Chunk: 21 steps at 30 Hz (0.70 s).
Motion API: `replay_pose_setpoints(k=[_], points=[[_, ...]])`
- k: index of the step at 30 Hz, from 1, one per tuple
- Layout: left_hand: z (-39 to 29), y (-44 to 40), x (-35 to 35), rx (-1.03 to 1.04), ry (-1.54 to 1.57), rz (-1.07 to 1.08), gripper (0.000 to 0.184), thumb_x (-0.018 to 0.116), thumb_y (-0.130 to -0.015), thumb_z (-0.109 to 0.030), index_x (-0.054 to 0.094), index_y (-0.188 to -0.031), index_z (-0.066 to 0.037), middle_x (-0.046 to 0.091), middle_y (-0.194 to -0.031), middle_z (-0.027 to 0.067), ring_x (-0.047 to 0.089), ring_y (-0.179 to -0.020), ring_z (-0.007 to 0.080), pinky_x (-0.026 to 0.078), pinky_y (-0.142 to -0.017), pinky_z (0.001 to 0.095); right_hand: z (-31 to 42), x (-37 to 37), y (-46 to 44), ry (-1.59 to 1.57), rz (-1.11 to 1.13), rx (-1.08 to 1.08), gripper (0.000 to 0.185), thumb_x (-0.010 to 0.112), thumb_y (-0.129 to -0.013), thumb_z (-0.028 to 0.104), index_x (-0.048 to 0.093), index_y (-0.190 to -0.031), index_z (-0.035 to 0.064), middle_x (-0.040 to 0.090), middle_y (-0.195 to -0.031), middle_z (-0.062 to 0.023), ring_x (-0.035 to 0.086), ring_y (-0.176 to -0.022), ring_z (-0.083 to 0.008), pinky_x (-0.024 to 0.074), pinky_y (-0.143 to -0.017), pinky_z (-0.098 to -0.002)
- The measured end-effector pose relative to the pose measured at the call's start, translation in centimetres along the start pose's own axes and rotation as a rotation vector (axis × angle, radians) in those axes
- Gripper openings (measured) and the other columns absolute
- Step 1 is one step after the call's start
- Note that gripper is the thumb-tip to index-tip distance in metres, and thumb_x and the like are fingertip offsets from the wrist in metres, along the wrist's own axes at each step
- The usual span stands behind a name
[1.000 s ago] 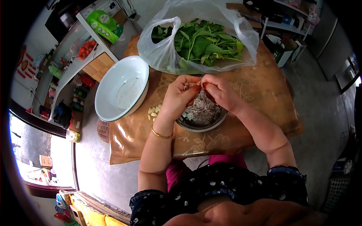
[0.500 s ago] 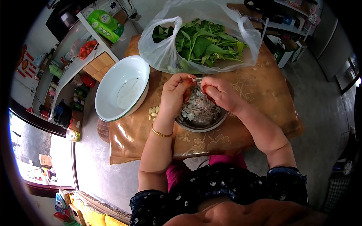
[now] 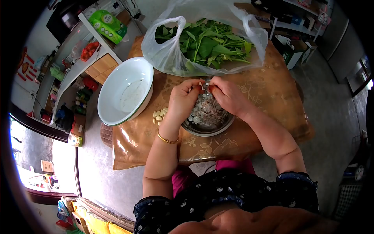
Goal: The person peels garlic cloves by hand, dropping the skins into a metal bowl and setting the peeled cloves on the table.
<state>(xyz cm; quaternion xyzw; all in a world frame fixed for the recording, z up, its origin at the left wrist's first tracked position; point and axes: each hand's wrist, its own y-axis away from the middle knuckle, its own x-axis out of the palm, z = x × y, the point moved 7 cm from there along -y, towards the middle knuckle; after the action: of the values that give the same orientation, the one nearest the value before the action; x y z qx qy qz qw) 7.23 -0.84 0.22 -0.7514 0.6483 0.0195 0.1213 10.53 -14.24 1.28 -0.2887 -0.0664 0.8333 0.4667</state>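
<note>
Over the far side of a metal bowl (image 3: 205, 133), my left hand (image 3: 186, 95) and my right hand (image 3: 226, 95) face each other with fingertips pinched close together. Between the fingertips is a small pale piece (image 3: 201, 84), by its look a garlic clove with skin, partly hidden by the fingers. Whitish and pinkish flakes (image 3: 208, 109), like garlic skins, fill much of the bowl. Left of the bowl, by my left wrist, several peeled garlic cloves (image 3: 159, 114) lie on the table. Both hands are closed.
A white enamel basin (image 3: 107, 93) stands at the table's left edge. At the back, an open plastic bag (image 3: 163, 52) holds leafy greens (image 3: 214, 43). A shiny brown cloth (image 3: 269, 87) covers the table. Shelves (image 3: 87, 60) stand at left.
My left fingertips have shifted slightly, and my right hand has turned a little, still pinching over the bowl. More of the garlic cloves on the table shows beside my left wrist.
</note>
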Motion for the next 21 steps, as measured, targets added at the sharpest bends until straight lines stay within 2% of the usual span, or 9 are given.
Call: replay_pose_setpoints(k=[4, 7, 13, 21], points=[[-0.5, 0.3, 0.6, 0.189, -0.161, -0.021, 0.019, 0.057, -0.086, -0.006, 0.064, -0.102, 0.001, 0.065, -0.084, 0.0029, 0.054, -0.07, 0.0072, 0.044, -0.064, 0.0207, -0.4, 0.3, 0.0, -0.087, -0.044, -0.04, 0.009, 0.049, -0.088, 0.006, 0.05, -0.093, -0.0014, 0.057, -0.075, -0.0122, 0.054, -0.07, -0.0163, 0.0435, -0.064, -0.0293], [-0.9, 0.6, 1.0, 0.158, -0.222, -0.024, 0.019, 0.057, -0.085, -0.005, 0.063, -0.102, 0.002, 0.066, -0.087, 0.0074, 0.058, -0.079, 0.0124, 0.046, -0.073, 0.0245, -0.7, 0.4, -0.1, -0.119, -0.045, -0.02, 0.009, 0.051, -0.087, 0.004, 0.05, -0.094, -0.0023, 0.059, -0.078, -0.0113, 0.054, -0.073, -0.0141, 0.0445, -0.067, -0.0276], [-1.5, 1.0, 1.4, 0.293, -0.36, -0.04, 0.02, 0.058, -0.083, -0.003, 0.063, -0.102, 0.001, 0.066, -0.087, 0.0137, 0.061, -0.076, 0.0172, 0.047, -0.07, 0.0265, -1.1, 0.4, -0.1, -0.047, -0.045, -0.015, 0.009, 0.052, -0.087, 0.004, 0.05, -0.093, -0.0022, 0.059, -0.076, -0.0107, 0.052, -0.07, -0.0122, 0.0437, -0.064, -0.0276], [-1.4, 1.1, 1.4, 0.333, -0.402, -0.047, 0.02, 0.059, -0.083, -0.001, 0.064, -0.102, 0.001, 0.065, -0.083, 0.013, 0.061, -0.074, 0.0167, 0.047, -0.068, 0.0267, -0.5, 0.2, 0.0, -0.059, -0.052, -0.009, 0.007, 0.052, -0.086, 0.004, 0.052, -0.09, -0.0015, 0.058, -0.071, -0.01, 0.052, -0.064, -0.0114, 0.0432, -0.059, -0.027]])
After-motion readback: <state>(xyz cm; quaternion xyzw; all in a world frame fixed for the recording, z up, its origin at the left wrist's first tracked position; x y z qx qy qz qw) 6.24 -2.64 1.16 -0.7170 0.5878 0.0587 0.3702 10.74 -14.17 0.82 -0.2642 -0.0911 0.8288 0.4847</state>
